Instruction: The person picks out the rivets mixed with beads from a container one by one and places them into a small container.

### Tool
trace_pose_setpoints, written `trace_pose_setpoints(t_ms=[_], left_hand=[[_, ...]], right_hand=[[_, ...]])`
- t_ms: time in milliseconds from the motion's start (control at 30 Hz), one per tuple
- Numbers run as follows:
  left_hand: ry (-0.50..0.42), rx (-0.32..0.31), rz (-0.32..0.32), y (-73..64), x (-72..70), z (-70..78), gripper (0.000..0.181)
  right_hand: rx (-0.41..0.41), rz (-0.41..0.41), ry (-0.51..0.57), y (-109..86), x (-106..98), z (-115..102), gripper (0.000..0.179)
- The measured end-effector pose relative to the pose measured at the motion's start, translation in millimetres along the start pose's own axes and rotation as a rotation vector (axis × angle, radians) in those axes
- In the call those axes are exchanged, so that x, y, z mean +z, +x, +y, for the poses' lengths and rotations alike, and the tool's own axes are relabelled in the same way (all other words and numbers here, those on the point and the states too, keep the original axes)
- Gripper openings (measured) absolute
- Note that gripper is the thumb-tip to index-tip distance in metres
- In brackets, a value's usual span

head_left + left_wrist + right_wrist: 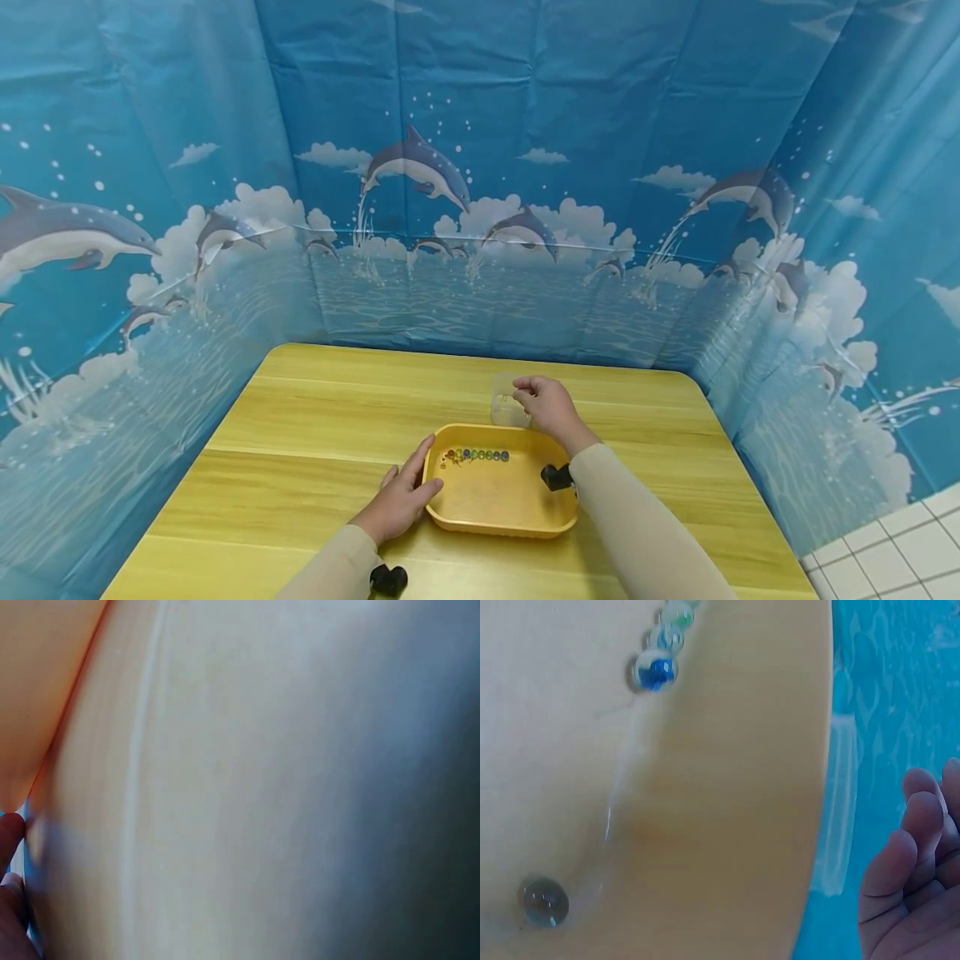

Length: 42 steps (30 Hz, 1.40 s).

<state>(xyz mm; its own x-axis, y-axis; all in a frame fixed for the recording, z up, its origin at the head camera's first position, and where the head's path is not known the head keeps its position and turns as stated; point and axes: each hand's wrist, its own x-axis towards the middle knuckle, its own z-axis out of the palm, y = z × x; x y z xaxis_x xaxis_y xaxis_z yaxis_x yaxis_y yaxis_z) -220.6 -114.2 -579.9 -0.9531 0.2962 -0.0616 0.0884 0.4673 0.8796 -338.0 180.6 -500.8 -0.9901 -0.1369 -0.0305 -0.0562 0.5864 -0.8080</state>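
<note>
Resting against the left end of the yellow tray [487, 504], my left hand [401, 504] has its fingers spread and fairly straight along the outer wall, the thumb laid over the rim. A black device [388, 581] sits at that wrist, by the cuff of my pale left sleeve [330, 562]. Just inside the tray, near my thumb, lie some small brownish-gold pieces [443, 464] — too small for me to make out — and from there a row of glass marbles [482, 455] runs rightward by the far wall, green, blue and clear among them, each touching or nearly touching the next. Behind the tray's far side, a clear plastic box [504, 414] sits on the wood-patterned desk [337, 392]. My right hand [551, 408] hangs at the box's right side, partly over it, its fingers bent and drawn close together; I cannot tell whether they pinch anything. Another black device [557, 477] shows at that wrist, over the tray's right end; my right wrist view catches a single dark marble [544, 901] on the tray floor, well apart from the row. Farther right, beyond the desk, white tiles [915, 546] meet a blue curtain [525, 67] printed with dolphins.
</note>
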Motion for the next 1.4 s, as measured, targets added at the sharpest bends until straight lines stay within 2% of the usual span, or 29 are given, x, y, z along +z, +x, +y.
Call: trace_pose_setpoints(t_ms=[433, 933, 1200, 1400], left_hand=[[0.006, 0.000, 0.006, -3.4, 0.3, 5.2, 0.071], [0.016, -0.009, 0.007, -2.3, 1.2, 3.6, 0.071], [0.017, -0.003, 0.005, -0.6, 0.7, 2.4, 0.071], [0.013, -0.015, 0.002, -0.4, 0.6, 2.7, 0.071]], right_hand=[[-0.091, -0.105, -0.006, -19.1, 20.8, -12.3, 0.028], [-0.173, -0.225, -0.136, -29.6, 38.9, -11.2, 0.021], [-0.191, -0.317, -0.149, -33.6, 45.1, -12.9, 0.024], [-0.190, -0.339, -0.186, -35.0, 49.8, -9.3, 0.022]])
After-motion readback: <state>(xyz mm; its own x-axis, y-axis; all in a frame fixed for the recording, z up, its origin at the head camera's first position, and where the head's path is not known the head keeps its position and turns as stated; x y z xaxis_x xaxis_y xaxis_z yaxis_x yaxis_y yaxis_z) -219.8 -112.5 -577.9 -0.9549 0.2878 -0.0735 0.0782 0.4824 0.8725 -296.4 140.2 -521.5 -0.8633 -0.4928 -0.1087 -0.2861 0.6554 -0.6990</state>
